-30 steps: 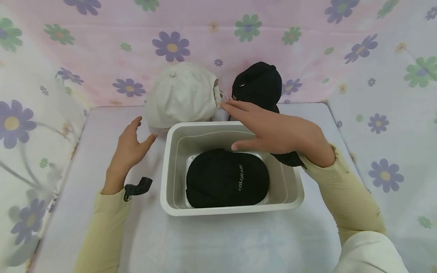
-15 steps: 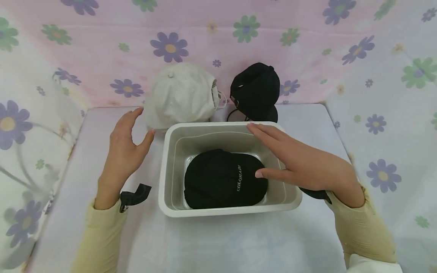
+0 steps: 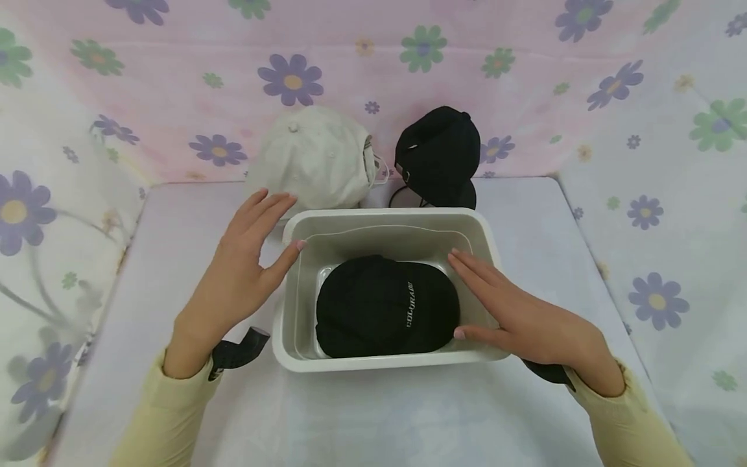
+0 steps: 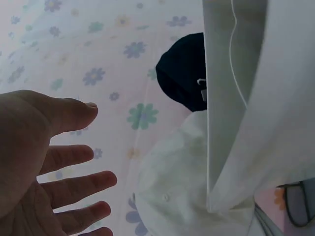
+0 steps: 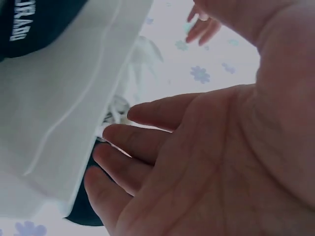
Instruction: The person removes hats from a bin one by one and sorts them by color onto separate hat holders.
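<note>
A grey-white plastic bin sits mid-table with a black baseball cap lying inside, its crown to the left and white "COLORADO" lettering toward the right. My left hand, fingers spread, hovers by the bin's left rim, thumb tip over the edge. On the other side, my right hand reaches across the right rim with straight fingers. Neither hand holds anything. In the right wrist view the palm faces the bin wall; the left wrist view shows spread fingers away from the bin.
Behind the bin stand a cream cap at the left and another black cap at the right, both against the flowered backdrop. A pale cloth covers the table. Dark wrist mounts stick out beside the hands.
My right hand has drawn back from the far black cap to the bin's right rim. My left hand has shifted right toward the left rim. The bin and caps stay put.
</note>
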{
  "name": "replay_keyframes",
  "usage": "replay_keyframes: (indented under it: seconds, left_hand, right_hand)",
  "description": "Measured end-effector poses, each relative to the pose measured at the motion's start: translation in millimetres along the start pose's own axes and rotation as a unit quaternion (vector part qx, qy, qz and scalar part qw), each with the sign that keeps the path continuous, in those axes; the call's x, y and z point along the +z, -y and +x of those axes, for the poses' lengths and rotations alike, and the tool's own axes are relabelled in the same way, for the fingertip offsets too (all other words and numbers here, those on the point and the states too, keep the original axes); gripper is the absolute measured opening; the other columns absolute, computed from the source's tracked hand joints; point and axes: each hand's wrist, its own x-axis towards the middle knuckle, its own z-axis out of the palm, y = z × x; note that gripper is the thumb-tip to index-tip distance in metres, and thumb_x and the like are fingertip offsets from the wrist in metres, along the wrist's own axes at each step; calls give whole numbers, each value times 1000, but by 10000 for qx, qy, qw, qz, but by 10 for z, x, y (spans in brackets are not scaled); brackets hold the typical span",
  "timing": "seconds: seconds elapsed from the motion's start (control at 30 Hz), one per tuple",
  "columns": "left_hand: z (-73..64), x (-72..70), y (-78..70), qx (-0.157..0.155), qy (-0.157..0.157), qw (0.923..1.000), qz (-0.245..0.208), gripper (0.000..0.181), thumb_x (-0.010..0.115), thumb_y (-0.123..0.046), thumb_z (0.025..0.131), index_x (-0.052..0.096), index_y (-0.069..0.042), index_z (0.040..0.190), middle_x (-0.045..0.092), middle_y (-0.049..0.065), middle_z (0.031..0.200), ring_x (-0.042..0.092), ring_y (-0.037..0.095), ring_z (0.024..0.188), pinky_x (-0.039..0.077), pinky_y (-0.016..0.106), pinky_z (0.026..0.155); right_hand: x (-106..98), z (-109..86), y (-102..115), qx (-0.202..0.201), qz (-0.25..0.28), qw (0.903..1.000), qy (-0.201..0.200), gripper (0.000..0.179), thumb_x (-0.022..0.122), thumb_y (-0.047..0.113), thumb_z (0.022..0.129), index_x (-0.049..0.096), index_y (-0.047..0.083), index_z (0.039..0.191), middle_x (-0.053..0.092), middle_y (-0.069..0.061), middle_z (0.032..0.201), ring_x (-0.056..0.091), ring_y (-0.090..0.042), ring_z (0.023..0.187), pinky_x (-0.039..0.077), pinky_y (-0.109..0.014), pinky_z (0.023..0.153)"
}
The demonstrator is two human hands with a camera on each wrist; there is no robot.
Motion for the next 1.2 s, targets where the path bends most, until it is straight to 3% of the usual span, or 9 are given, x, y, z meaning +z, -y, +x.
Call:
replay_keyframes:
  seconds: [0.07, 0.13, 0.27, 0.43, 0.57, 0.77, 1.07, 1.2]
  left_hand:
    - [0, 17, -50, 133, 215, 9997, 69, 57, 73, -7, 93, 52, 2, 145, 52, 20, 148, 32, 42, 148, 26, 56, 122]
    - [0, 30, -98, 230, 461, 9986, 132, 57, 74, -10, 94, 52, 1, 145, 52, 19, 148, 31, 42, 148, 26, 56, 122]
    - [8, 51, -188, 188, 942, 9951, 246, 60, 73, -17, 95, 50, -3, 148, 48, 17, 152, 26, 40, 152, 28, 59, 120]
    - [62, 84, -290, 188, 1305, 9912, 143, 61, 72, -22, 97, 48, -7, 151, 47, 15, 154, 25, 37, 153, 30, 58, 120]
    - [115, 124, -378, 169, 1591, 9871, -71, 62, 70, -24, 98, 45, -7, 153, 46, 13, 155, 24, 35, 154, 28, 56, 121]
    - [181, 230, -491, 160, 1995, 9798, 36, 65, 69, -27, 99, 43, -3, 153, 43, 14, 157, 26, 35, 153, 29, 53, 121]
    - [257, 393, -523, -164, 2856, 9579, 246, 69, 71, -27, 98, 41, 1, 153, 44, 19, 154, 41, 34, 145, 37, 49, 118]
    - [297, 490, -478, -216, 3294, 9435, 305, 70, 70, -27, 98, 39, 2, 153, 46, 20, 153, 44, 34, 143, 39, 48, 117]
  right_hand:
    - [51, -33, -48, 48, 94, 9999, -31, 95, 63, 49, 99, 2, 21, 165, 0, 1, 172, 2, -23, 158, 6, -8, 118]
    - [95, -65, -84, 119, 152, 9998, -54, 97, 63, 51, 98, 0, 23, 165, -2, 2, 172, 1, -23, 159, 4, -5, 115]
    - [166, -115, -131, 214, 195, 9995, -122, 104, 67, 55, 94, -2, 22, 165, -5, 3, 172, -2, -24, 159, 2, -7, 116]
    - [229, -152, -173, 174, 26, 9994, -291, 113, 70, 59, 90, -5, 20, 164, -8, 1, 172, -6, -25, 159, -4, -5, 114]
    - [264, -170, -195, 169, -210, 9988, -411, 117, 70, 60, 89, -8, 17, 164, -10, -1, 172, -7, -25, 159, -7, -6, 115]
    - [284, -194, -204, 339, -272, 9979, -470, 118, 70, 62, 88, -8, 17, 164, -10, -4, 172, -8, -25, 158, -8, -11, 118]
    - [293, -192, -202, 594, -114, 9973, -410, 120, 70, 65, 86, -9, 19, 164, -10, -5, 172, -8, -26, 158, 1, -28, 127]
    - [297, -197, -189, 597, -111, 9972, -428, 120, 70, 65, 86, -9, 18, 164, -9, -6, 172, -7, -27, 158, 2, -28, 127]
